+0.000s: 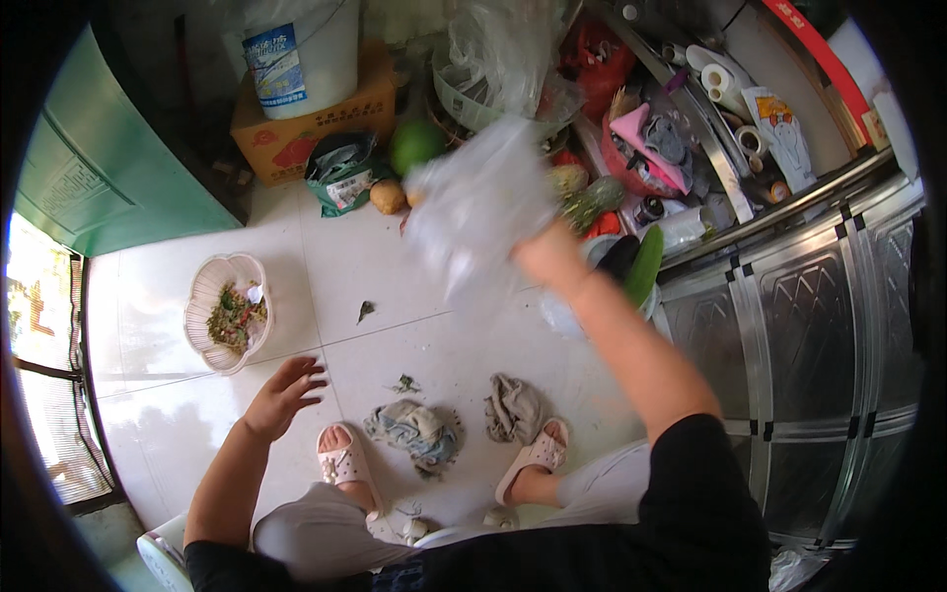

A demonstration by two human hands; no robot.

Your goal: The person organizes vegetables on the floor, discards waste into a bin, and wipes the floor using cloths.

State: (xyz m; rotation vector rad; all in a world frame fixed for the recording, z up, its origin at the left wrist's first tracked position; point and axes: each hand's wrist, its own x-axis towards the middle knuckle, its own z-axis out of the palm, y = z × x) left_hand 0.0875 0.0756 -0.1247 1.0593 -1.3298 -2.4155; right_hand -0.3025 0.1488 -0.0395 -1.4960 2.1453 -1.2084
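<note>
My right hand (551,255) grips a translucent plastic bag (481,200), blurred by motion, in the air above the floor. What the bag holds, if anything, cannot be made out. Empty, with its fingers apart, my left hand (285,396) hovers over the floor tiles. Beyond it on the left stands a scalloped plastic basket (194,314) with plant scraps (235,318) in it. Two crumpled cloths lie between my feet: a grey-blue cloth (414,429) and a brownish cloth (513,407) touching my right slipper (534,457).
At the back, a white bucket (329,70) stands on a cardboard box (270,137), near a green melon or gourd (416,146). Several gourds (599,196) lie by a red basin (621,155). A cucumber (644,266) is beside metal cabinets (792,311). A green panel (111,170) rises left.
</note>
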